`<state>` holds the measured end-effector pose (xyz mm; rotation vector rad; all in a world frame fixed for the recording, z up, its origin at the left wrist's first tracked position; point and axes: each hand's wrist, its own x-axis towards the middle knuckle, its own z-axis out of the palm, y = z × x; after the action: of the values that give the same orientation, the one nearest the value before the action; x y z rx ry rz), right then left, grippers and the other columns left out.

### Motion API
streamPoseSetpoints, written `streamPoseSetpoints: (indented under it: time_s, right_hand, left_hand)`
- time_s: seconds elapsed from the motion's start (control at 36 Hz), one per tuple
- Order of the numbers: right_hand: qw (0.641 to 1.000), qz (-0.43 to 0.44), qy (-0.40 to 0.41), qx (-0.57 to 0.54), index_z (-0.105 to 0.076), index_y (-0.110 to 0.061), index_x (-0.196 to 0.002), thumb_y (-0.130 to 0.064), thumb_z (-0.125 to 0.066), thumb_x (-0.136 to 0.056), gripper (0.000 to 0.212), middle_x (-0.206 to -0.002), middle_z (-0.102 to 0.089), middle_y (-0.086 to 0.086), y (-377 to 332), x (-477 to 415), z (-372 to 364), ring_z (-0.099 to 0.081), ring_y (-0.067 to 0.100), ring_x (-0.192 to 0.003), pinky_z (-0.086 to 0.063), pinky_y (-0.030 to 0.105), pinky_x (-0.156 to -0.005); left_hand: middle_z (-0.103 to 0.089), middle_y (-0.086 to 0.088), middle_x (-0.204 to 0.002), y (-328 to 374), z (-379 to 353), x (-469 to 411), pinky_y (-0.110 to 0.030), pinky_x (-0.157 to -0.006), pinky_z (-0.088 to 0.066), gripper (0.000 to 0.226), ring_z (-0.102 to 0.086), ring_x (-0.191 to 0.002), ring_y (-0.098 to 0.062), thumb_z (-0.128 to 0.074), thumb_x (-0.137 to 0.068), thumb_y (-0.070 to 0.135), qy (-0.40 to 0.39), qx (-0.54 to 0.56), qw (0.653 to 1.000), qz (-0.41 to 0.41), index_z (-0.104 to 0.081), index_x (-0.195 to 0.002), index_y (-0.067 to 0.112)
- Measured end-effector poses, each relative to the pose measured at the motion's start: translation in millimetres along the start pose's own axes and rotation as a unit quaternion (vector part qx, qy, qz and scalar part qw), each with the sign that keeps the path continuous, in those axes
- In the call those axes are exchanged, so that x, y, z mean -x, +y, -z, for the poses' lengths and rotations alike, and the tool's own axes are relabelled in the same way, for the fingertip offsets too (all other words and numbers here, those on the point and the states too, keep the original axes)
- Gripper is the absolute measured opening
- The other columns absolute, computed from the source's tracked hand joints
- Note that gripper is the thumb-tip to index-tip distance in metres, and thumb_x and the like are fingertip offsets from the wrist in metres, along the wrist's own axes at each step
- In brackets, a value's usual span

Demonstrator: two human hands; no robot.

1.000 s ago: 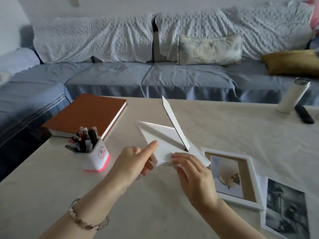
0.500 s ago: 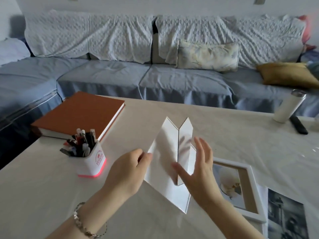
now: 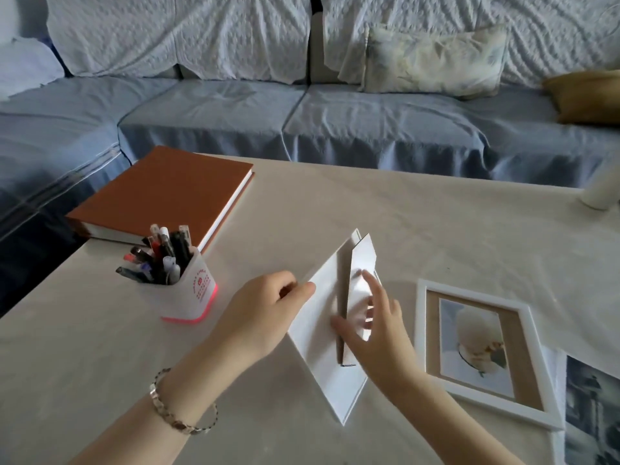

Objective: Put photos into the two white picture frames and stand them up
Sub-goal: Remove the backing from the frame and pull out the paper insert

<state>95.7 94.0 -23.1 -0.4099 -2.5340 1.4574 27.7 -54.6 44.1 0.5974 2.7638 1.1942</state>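
Observation:
A white picture frame (image 3: pixel 318 357) is seen from its plain back, tilted up on one corner on the table. My left hand (image 3: pixel 265 313) pinches its left edge. The frame's fold-out stand leg (image 3: pixel 361 260) sticks out from the back. My right hand (image 3: pixel 379 337) has straight, spread fingers against that leg, with the thumb on the back panel. A second white frame (image 3: pixel 469 292) lies flat to the right with a pale flower photo (image 3: pixel 473 344) inside. A dark loose photo (image 3: pixel 593 414) lies at the bottom right.
A white pen holder (image 3: pixel 191 293) full of pens stands left of my hands. Behind it lies a brown book (image 3: pixel 167 193). A white bottle (image 3: pixel 604 189) is at the far right edge. A blue sofa (image 3: pixel 335 122) runs along the far side of the table.
The frame went from lying flat with its leg raised to being tilted up on a corner. My right hand opened and moved onto the stand leg. My left hand took hold of the edge.

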Motion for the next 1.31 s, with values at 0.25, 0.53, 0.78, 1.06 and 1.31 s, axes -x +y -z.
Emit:
streamPoseSetpoints:
  time_s: [0.25, 0.53, 0.78, 1.06, 1.31]
  right_hand:
    - [0.976, -0.036, 0.08, -0.197, -0.026, -0.031, -0.126, -0.008, -0.061, -0.082, 0.061, -0.096, -0.053, 0.003, 12.2, 0.7, -10.0, -0.053, 0.013, -0.081, -0.043, 0.026, -0.074]
    - [0.976, -0.021, 0.08, -0.203, -0.035, -0.023, -0.121, -0.005, -0.061, -0.081, 0.051, -0.084, -0.057, -0.004, 22.8, 4.0, -8.2, -0.056, 0.01, -0.067, -0.044, 0.019, -0.064]
    - [0.986, -0.049, 0.038, -0.155, -0.028, -0.019, -0.124, -0.007, -0.057, -0.082, 0.052, -0.073, -0.045, 0.008, 23.5, 1.3, -4.7, -0.041, 0.013, -0.059, -0.038, 0.024, -0.056]
    - [0.994, -0.059, -0.024, -0.094, -0.007, -0.02, -0.144, -0.004, -0.057, -0.086, 0.078, -0.061, -0.036, -0.007, 12.5, -9.3, 1.0, -0.042, -0.004, -0.045, -0.034, 0.005, -0.046]
    - [0.991, -0.121, -0.058, -0.03, 0.006, -0.025, -0.146, -0.022, -0.055, -0.089, 0.083, -0.075, -0.041, -0.001, -4.4, -21.9, -3.4, -0.04, 0.007, -0.062, -0.034, 0.001, -0.048]
  left_hand:
    - [-0.072, -0.001, -0.066, 1.2, 8.7, 15.0, -0.021, -0.057, -0.052, 0.01, -0.06, -0.056, -0.008, -0.078, -0.06, 0.022, -0.054, 0.24, 0.962, 0.115, -0.073, -0.07, 0.022]
    - [-0.075, 0.008, -0.083, -5.7, 10.4, 31.6, -0.016, -0.071, -0.051, 0.011, -0.068, -0.077, -0.004, -0.074, -0.074, 0.021, -0.076, 0.238, 0.964, 0.09, -0.072, -0.084, 0.026]
    - [-0.074, -0.001, -0.08, -9.3, 10.0, 28.8, -0.021, -0.072, -0.053, 0.023, -0.066, -0.076, -0.01, -0.059, -0.084, 0.003, -0.087, 0.289, 0.948, 0.101, -0.073, -0.078, 0.021]
    - [-0.07, -0.011, -0.081, -32.0, 4.2, 23.8, -0.033, -0.068, -0.058, 0.017, -0.066, -0.071, -0.021, -0.052, -0.085, 0.0, -0.098, 0.429, 0.87, 0.224, -0.068, -0.084, 0.005]
    - [-0.067, -0.005, -0.067, -54.2, -12.0, 27.4, -0.029, -0.052, -0.056, 0.019, -0.065, -0.055, -0.016, -0.063, -0.065, 0.024, -0.065, 0.584, 0.729, 0.352, -0.064, -0.08, 0.013]
